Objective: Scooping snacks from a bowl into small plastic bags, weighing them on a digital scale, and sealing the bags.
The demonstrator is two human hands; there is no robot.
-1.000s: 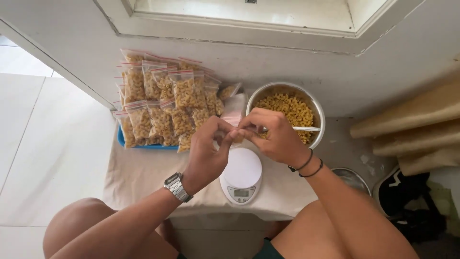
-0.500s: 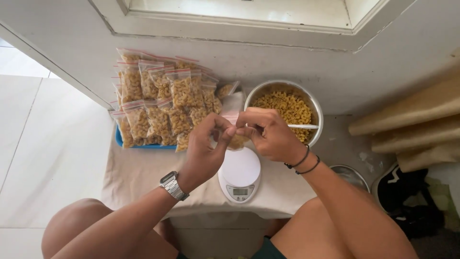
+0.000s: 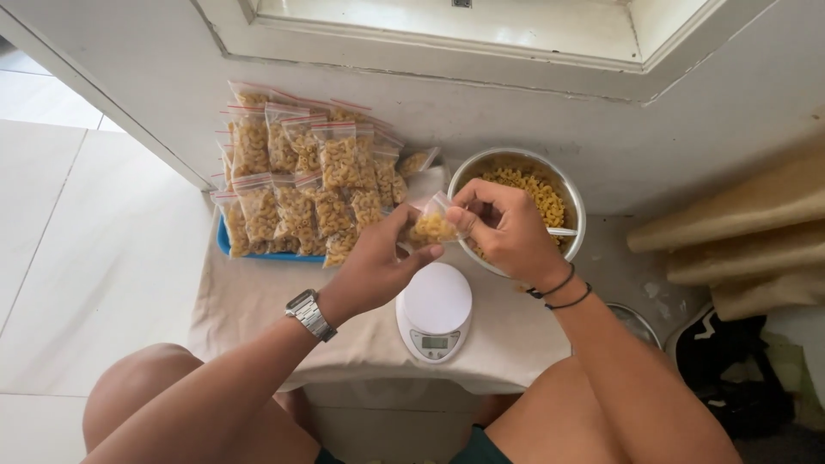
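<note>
**Head view: small bag of macaroni lifted clear between both hands**

The left hand [image 3: 374,262] and right hand [image 3: 507,228] each pinch the small bag [image 3: 432,225], now raised above the white scale [image 3: 436,309], whose pan sits bare. Half a second ago it hung lower. The steel bowl [image 3: 574,206] stands at the table's far edge.

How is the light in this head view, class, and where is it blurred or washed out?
Head view: soft, even daylight; the window sill at the top is washed out; left hand, right hand and small bag of pasta look sharp; shadows faint.
</note>
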